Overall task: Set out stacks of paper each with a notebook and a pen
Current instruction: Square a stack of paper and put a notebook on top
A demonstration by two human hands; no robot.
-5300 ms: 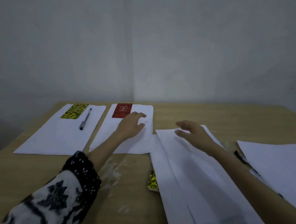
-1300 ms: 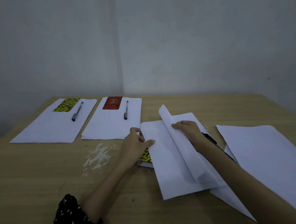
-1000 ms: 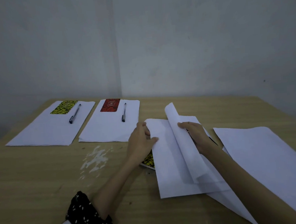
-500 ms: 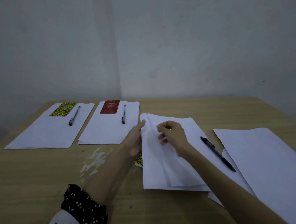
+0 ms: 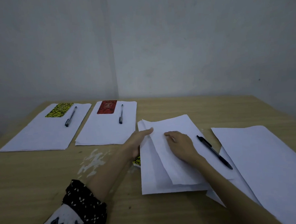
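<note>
My left hand (image 5: 138, 141) and right hand (image 5: 179, 144) press flat, fingers spread, on the loose white paper stack (image 5: 165, 162) — long axis running away from me; slim black pen (image 5: 214, 152) right of my grip.

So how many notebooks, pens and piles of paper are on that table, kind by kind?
Notebooks: 3, namely yellow patterned notebook, red notebook, half-hidden yellow notebook.
Pens: 3, namely clear pen, second clear pen, black pen.
White paper piles: 4, at.
Total: 10.
</note>
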